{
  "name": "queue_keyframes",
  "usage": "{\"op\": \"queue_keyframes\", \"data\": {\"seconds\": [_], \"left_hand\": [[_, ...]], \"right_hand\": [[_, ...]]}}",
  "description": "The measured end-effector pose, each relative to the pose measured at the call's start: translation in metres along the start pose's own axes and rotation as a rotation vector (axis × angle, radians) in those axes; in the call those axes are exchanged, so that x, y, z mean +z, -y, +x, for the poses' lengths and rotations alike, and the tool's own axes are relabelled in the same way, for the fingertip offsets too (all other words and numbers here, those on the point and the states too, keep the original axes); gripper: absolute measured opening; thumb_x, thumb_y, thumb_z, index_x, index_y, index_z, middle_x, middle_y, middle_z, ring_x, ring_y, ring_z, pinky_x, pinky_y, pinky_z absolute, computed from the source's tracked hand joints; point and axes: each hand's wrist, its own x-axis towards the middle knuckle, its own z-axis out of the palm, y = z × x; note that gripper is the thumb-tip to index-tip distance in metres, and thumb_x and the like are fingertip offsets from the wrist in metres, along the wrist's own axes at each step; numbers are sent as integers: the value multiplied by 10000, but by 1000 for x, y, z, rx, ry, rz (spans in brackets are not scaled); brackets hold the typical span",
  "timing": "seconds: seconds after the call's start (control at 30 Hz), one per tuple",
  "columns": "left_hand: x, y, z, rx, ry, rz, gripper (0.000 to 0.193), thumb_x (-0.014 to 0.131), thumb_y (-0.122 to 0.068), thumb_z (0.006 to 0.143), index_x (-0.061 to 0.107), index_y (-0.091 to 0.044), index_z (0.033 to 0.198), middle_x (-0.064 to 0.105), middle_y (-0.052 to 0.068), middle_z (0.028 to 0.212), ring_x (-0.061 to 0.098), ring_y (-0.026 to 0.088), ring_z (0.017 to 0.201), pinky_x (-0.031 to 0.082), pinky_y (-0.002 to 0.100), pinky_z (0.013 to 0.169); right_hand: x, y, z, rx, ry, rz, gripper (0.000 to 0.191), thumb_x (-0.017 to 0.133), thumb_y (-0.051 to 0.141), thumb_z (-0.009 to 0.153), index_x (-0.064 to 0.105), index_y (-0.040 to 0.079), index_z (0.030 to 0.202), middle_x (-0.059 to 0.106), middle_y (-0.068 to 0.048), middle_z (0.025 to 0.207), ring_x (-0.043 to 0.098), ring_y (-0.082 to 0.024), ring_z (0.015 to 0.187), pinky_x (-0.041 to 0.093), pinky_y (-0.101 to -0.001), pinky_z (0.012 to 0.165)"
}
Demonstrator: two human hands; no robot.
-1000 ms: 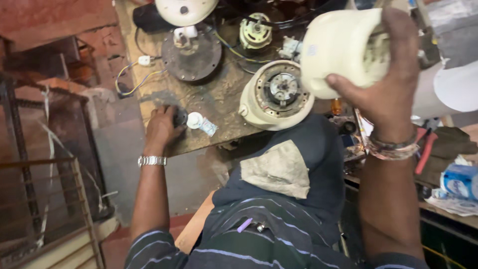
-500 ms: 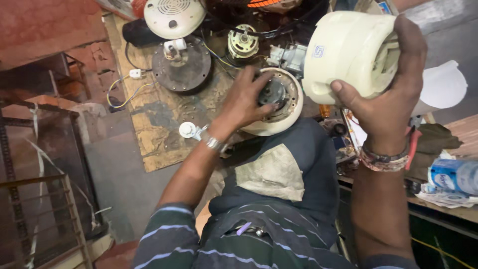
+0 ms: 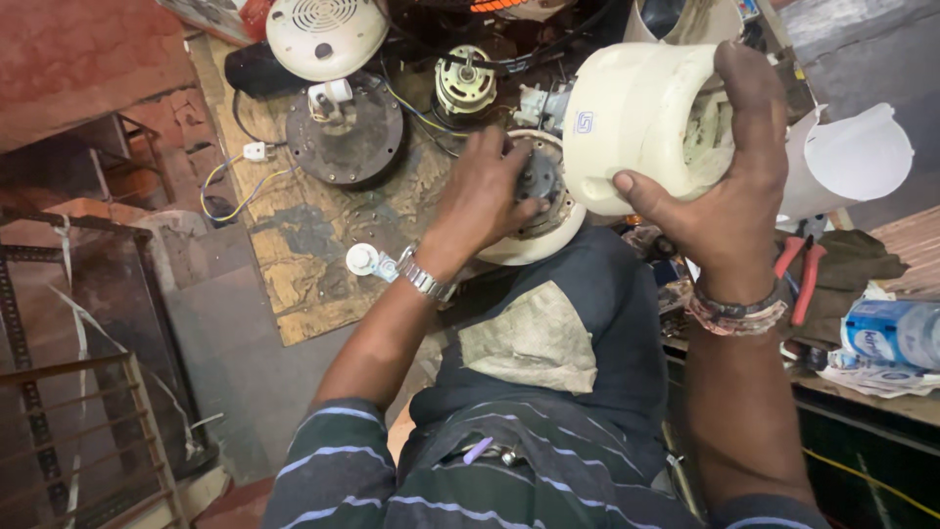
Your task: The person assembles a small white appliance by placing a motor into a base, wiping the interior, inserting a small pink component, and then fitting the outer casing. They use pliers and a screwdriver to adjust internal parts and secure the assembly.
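A worn wooden worktop (image 3: 323,264) fills the upper middle of the view, stained and scuffed, with the person's dark trouser leg and its pale patch below it. Largest of the things in hand is the cream plastic housing (image 3: 632,122), a rounded hollow shell held up off the worktop on the right; the right hand (image 3: 729,186) wraps it with the fingers over its open end and the thumb pressed on its side, a full, firm grip. Just below and left of it sits the round cream motor base (image 3: 548,220), resting at the near edge of the worktop against the knee, its metal core showing in the middle. The left hand (image 3: 485,191) lies on top of that base, fingers curled down onto the metal centre, touching it; whether the grip is closed around anything there cannot be told. A metal watch sits on that wrist, bands on the other. Further back on the worktop lie a dark round metal disc (image 3: 357,147) with a small white fitting on it, and beyond it a white vented dome cover (image 3: 328,34). Near these stands a bare motor (image 3: 465,83) with copper windings, yellow and blue wires trailing from it. On the right, well apart, red-handled pliers (image 3: 803,274) lie on a dark cloth. A small white knob (image 3: 362,260) rests by the left wrist.
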Motion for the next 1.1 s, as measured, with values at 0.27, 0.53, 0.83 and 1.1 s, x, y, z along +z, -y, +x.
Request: {"op": "queue_keyframes", "data": {"seconds": [0.27, 0.53, 0.83, 1.1], "left_hand": [[-17, 26, -8, 180, 69, -78, 1067, 911, -276, 636, 385, -29, 1531, 475, 209, 1496, 453, 397, 1317, 375, 538, 1041], [24, 41, -6, 82, 27, -202, 825, 914, -319, 752, 541, -170, 1472, 547, 72, 1497, 482, 318, 1386, 392, 487, 1196], [36, 62, -8, 25, 65, -281, 1137, 982, -437, 626, 381, -154, 1548, 328, 196, 1589, 254, 447, 1499, 253, 548, 1222], [46, 108, -66, -191, 64, -695, 1344, 941, -403, 667, 76, -112, 1654, 166, 211, 1705, 210, 395, 1575, 236, 480, 1268]], "right_hand": [[-8, -1, -1, 14, -3, 8, 937, 978, 327, 874, 421, 65, 1581, 478, -161, 1541, 490, -312, 1463, 431, -409, 1261], [0, -1, -1, 9, 32, 10, 933, 983, 318, 868, 432, 89, 1586, 478, -164, 1567, 485, -314, 1451, 425, -405, 1239], [31, -2, 9, -16, 184, -79, 991, 980, 393, 719, 504, 83, 1530, 449, -241, 1583, 488, -425, 1453, 444, -501, 1200], [94, 11, 10, -121, 465, -191, 1012, 895, 544, 644, 541, 146, 1504, 453, -235, 1493, 476, -443, 1323, 440, -559, 993]]}}
